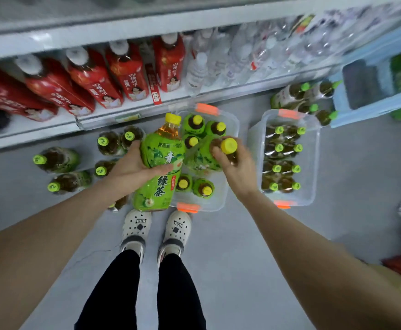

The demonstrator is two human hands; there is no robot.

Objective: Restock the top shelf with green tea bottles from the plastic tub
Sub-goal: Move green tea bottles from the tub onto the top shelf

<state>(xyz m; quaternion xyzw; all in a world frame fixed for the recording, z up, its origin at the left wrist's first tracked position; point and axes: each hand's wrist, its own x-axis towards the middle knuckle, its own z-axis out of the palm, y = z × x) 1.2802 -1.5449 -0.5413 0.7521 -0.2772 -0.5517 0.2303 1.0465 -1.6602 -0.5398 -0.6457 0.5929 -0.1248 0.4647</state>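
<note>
The left hand (130,169) grips a large green tea bottle (159,160) round its middle, fingers curled behind the label, yellow cap pointing toward the shelving; the bottle is held above the floor, just beside the near left corner of the plastic tub (231,121). The right hand (238,166) is closed round the neck of a second green tea bottle (204,154), just under its yellow cap; that bottle sits over the middle of the tub, tilted, and whether its base is clear of the others I cannot tell.

Five more bottles (195,122) stand upright in the tub, three at the far end and two at the near end; so the tub looks well short of emptied. The top shelf itself does not show plainly; only blurred shelf edges cross the upper part of the view, so how much has been stocked there cannot be judged. By my reading, two bottles are in hand and ready to go up, and at least five remain to follow.

Nearby, a second clear tub (313,129) holds smaller green-capped bottles; loose floor bottles (56,159) stand to the left; a lower shelf carries red-labelled bottles (128,67) and water bottles (199,67).
</note>
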